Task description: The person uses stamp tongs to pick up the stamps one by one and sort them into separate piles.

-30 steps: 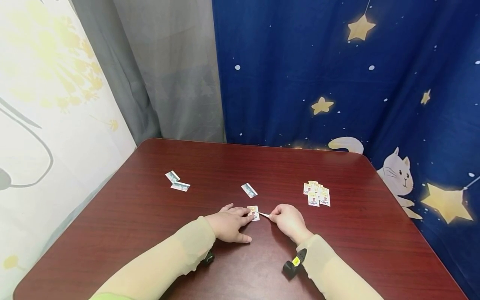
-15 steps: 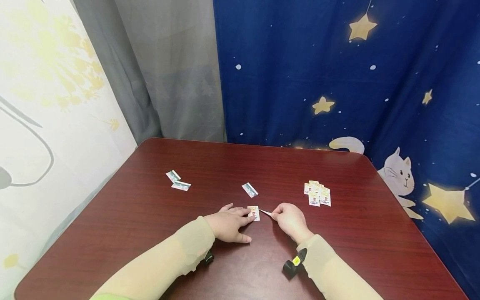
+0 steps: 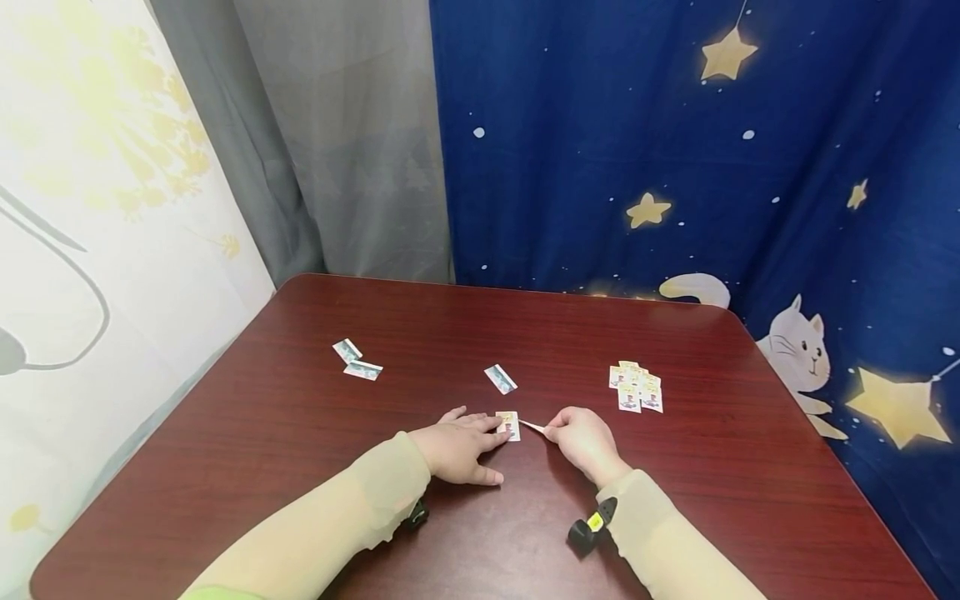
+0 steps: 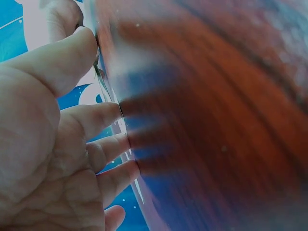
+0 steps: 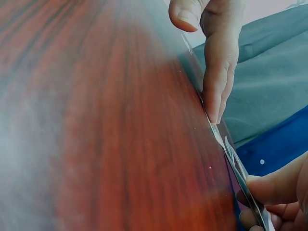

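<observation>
In the head view my left hand (image 3: 461,447) lies palm down on the table, its fingers spread. Its fingertips rest on a small white card with a yellow and orange picture (image 3: 513,427), covering the card's left part. Just right of it, my right hand (image 3: 584,440) pinches a thin, pale, tapering piece (image 3: 532,426) between thumb and fingers. That piece points at the card's upper right corner, a narrow gap between them. In the right wrist view it looks flat and shiny (image 5: 246,192), seen nearly edge-on; its kind cannot be told.
Several similar picture cards (image 3: 637,387) overlap on the table's right. A teal card with a white edge (image 3: 500,379) lies beyond the hands. Two more teal cards (image 3: 363,371) touch at the left. The dark red table (image 3: 420,321) reflects light; curtains (image 3: 570,167) hang behind it.
The pale piece in my right hand has drawn slightly right, its tip coming away from the picture card. My left hand stays in place on that card.
</observation>
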`<state>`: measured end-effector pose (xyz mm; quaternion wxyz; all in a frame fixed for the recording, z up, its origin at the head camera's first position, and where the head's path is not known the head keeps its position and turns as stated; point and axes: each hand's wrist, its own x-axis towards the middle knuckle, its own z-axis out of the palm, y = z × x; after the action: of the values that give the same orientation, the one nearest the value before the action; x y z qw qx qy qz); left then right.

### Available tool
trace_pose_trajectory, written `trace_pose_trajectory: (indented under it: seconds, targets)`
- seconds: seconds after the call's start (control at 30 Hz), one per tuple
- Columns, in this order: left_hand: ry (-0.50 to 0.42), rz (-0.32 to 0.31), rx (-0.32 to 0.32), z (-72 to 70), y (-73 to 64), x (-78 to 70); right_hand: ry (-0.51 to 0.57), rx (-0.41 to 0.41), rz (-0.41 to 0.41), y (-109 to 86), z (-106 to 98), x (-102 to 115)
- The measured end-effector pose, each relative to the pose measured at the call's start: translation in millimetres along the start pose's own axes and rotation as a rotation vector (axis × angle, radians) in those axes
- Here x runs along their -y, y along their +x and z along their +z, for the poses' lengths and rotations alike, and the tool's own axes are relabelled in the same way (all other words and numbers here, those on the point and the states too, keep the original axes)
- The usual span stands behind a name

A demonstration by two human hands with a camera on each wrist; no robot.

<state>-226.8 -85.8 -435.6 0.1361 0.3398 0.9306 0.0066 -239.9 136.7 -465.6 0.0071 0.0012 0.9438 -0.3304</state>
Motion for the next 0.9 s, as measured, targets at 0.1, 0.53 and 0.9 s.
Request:
trace_pose_trajectory:
  seconds: [0.1,0.53,0.9]
  targets:
    - [-0.002,0.000,0.002,-0.8,-0.9,-0.5,0.013,0.000,-0.002,-1.3,0,1]
    - [-0.013,-0.018,0.012,-0.1,-5.2,2.9,0.020,-0.017,-0.034,-5.6,-1,0]
    - [-0.041,-0.080,0.039,-2.3,-8.8,24.3,0.016,-0.021,-0.030,-2.3,-12,-13]
